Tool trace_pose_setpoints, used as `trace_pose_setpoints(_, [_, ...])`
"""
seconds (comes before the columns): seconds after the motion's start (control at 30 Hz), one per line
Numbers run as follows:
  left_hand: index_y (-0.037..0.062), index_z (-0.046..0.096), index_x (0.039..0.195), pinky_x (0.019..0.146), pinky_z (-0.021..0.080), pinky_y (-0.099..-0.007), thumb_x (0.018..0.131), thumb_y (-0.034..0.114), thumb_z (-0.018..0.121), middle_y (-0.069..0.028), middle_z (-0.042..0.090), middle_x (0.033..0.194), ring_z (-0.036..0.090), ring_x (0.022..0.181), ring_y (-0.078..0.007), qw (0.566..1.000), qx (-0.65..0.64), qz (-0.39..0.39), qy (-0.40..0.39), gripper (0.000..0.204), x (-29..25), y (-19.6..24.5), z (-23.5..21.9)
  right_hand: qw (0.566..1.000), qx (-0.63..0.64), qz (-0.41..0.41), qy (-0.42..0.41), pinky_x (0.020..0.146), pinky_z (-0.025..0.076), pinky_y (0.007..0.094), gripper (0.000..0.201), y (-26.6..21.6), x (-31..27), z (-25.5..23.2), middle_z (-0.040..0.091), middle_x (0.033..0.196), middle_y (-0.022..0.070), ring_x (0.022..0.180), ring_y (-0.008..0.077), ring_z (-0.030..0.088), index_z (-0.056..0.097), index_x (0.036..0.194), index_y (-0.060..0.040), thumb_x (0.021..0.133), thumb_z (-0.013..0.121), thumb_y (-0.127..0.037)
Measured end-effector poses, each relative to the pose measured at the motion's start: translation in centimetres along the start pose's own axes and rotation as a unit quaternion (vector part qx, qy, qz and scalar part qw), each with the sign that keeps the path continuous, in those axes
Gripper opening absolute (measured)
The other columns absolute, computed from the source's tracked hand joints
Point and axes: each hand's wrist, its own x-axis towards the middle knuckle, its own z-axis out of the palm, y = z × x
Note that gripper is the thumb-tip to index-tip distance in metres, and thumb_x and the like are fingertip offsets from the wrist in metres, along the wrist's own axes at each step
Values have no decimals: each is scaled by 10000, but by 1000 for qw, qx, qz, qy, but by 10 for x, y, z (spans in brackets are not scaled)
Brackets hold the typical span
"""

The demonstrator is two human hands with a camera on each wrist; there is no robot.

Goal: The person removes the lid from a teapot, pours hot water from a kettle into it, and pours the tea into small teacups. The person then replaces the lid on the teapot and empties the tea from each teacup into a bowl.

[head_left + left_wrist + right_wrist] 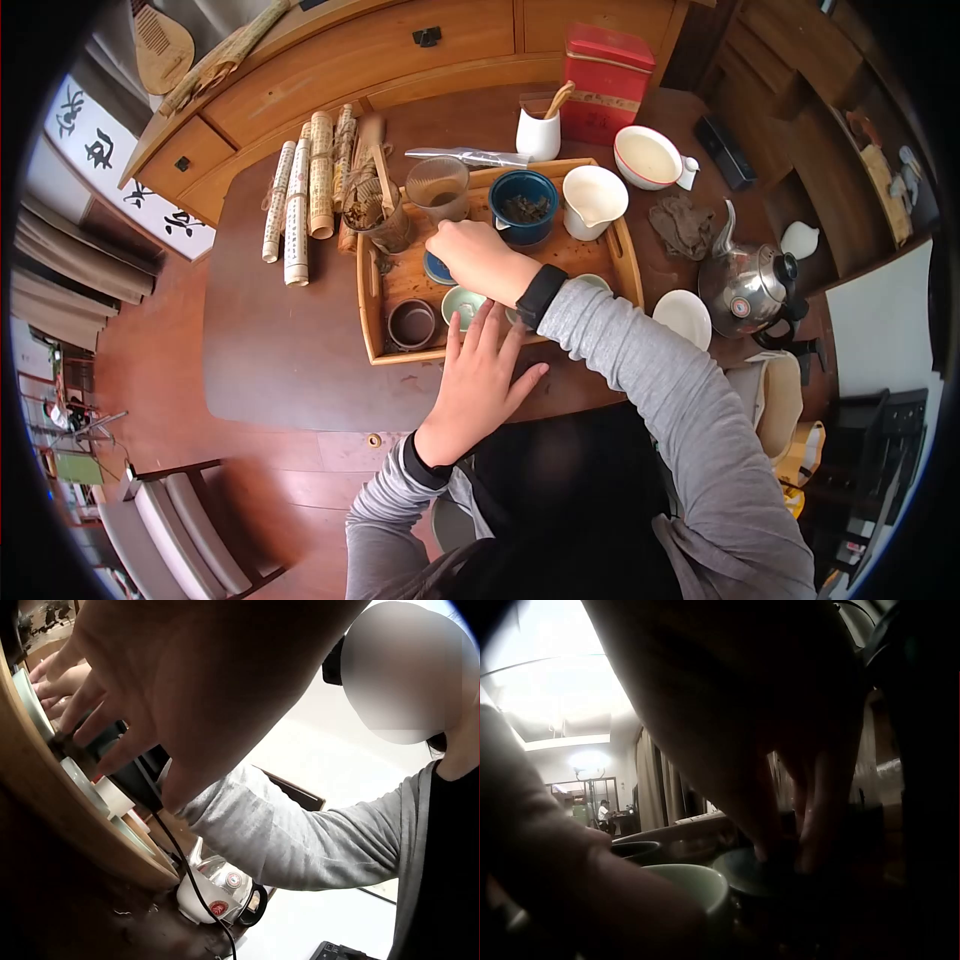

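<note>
A wooden tray (375, 300) with a tea set stands on the dark table (290, 340). My right hand (472, 255) reaches across it, fingers curled down onto a small blue lid (436, 269). In the right wrist view the fingertips (810, 847) pinch that lid (742, 874), just behind a pale green cup (697, 889). My left hand (482, 368) lies flat over the tray's front rim, fingers straight, tips beside the green cup (461, 302). The left wrist view shows the left palm (195, 690) above the tray rim (75, 832).
In the tray are a brown cup (412, 323), a glass pitcher (438, 188), a blue bowl of tea leaves (523, 207) and a white pitcher (594, 195). A steel kettle (750, 285), white bowl (647, 157) and red tin (605, 80) stand right; bamboo scrolls (305, 190) lie left.
</note>
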Motion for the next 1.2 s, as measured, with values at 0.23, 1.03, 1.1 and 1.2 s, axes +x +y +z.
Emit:
trace_pose_setpoints(0.23, [-4,550,1329,1152,271,-611,961,428,621,-255,501,1348,428,1363,-408,999,-10,-8,-39,572,3,0,-17,997,20,40,-59,706,570,471,144,-7,-12,-4,628,971,199,831,399,693,665,970,-8,839,622,-49])
trace_pose_setpoints(1.03, [-30,472,1357,957,469,-474,781,275,839,-213,538,1241,539,1152,-402,963,-93,-99,232,747,110,-25,8,765,256,505,308,580,295,234,409,94,-377,-233,522,726,-12,629,57,435,637,1006,-29,1052,519,-417])
trace_pose_setpoints(1.1, [-48,453,1378,959,475,-475,737,317,876,-225,521,1265,538,1156,-410,957,-59,-122,255,850,119,-28,14,734,321,510,312,548,290,230,431,113,-390,-224,519,674,-10,583,57,432,633,942,-44,1045,522,-448])
trace_pose_setpoints(1.2, [-53,450,1387,963,478,-482,713,344,894,-221,521,1269,539,1159,-410,960,-59,-149,232,900,127,-31,22,696,407,498,318,487,290,240,450,123,-393,-215,511,603,-11,501,64,416,618,852,-82,1027,534,-488])
